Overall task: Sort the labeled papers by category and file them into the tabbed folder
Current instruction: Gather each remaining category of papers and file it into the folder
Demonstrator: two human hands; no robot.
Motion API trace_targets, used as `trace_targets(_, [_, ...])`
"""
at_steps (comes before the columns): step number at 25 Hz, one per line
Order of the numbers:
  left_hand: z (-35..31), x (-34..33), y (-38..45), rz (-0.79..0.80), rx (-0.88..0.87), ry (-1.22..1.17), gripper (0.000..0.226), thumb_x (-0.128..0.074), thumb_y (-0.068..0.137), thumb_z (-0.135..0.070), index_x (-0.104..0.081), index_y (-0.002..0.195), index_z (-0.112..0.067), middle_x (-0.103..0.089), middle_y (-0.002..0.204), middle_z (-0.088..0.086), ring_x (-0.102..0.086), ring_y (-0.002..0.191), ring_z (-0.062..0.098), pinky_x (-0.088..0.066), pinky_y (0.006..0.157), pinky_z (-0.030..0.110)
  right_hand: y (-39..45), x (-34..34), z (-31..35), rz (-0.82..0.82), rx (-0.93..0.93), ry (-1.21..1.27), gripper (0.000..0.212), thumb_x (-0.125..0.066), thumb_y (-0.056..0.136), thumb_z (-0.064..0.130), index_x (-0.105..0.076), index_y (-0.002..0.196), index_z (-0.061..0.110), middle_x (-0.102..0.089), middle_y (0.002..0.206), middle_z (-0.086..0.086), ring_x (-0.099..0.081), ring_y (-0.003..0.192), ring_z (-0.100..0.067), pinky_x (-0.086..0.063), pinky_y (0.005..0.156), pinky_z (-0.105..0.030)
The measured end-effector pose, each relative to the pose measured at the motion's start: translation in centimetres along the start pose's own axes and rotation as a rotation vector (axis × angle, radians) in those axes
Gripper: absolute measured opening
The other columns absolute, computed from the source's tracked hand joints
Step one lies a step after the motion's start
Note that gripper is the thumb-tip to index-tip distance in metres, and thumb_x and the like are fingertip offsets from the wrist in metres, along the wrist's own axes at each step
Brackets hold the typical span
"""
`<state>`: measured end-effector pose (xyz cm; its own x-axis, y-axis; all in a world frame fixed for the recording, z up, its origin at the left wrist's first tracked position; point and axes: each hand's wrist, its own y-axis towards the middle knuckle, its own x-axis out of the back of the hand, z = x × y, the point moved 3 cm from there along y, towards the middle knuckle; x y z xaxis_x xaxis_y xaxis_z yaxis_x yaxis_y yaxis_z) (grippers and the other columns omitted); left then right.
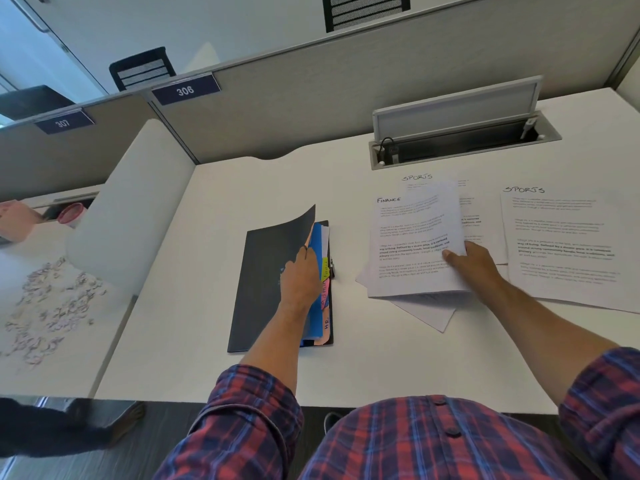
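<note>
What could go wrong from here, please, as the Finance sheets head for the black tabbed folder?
The left hand only lifts the black tabbed folder cover by its edge; it may flop shut before the sheets arrive. The right hand pinches the white Finance-headed sheets at one edge, so loose pages beneath could slip out. The coloured divider tabs sit close together, so picking the wrong section seems possible.

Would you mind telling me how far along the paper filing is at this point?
Done: sorting looks under way, with white sheets headed SPORTS lying apart on the white desk. In hand: the right hand grips white sheets, the top one headed FINANCE, while the left hand lifts the cover of the dark tabbed folder. Left: filing these and the SPORTS sheets; what is already filed cannot be told.
</note>
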<state>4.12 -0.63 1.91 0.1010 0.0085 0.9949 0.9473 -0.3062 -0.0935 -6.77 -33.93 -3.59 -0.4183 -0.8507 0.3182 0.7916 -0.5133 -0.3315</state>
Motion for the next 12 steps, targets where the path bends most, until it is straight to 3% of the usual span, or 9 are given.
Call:
trace_targets(5, [0.4,-1.0,-0.5,0.035,0.022,-0.043,0.073,-0.068,0.088,-0.011,-0.029,0.15,-0.011,-0.036,0.153,0.003,-0.057,0.105,0.031,-0.05,0.083,0.037,0.0,0.1,-1.2,0.072,-0.059,-0.112,0.042,-0.062,0.097,0.017,-0.056,0.138,0.008,-0.06,0.138,-0.012,-0.058,0.119,-0.033,-0.048,0.1,-0.04])
trace_targets(8, [0.7,-1.1,-0.5,0.068,-0.003,-0.061,0.073,-0.067,0.086,-0.01,-0.031,0.149,-0.015,-0.035,0.155,0.001,-0.055,0.11,0.034,-0.052,0.083,0.039,-0.1,0.1,-1.0,0.076,-0.044,-0.136,0.042,-0.061,0.098,0.017,-0.055,0.139,0.008,-0.059,0.14,-0.013,-0.057,0.122,-0.035,-0.047,0.102,-0.042])
trace_targets(12, [1.2,-1.4,-0.5,0.128,-0.001,-0.109,0.063,-0.058,0.092,-0.011,-0.035,0.15,-0.025,-0.029,0.161,0.006,-0.05,0.128,0.038,-0.054,0.094,0.048,-0.1,0.1,-1.0,0.08,-0.039,-0.149,0.041,-0.062,0.098,0.018,-0.056,0.137,0.007,-0.059,0.139,-0.013,-0.057,0.122,-0.035,-0.045,0.101,-0.04])
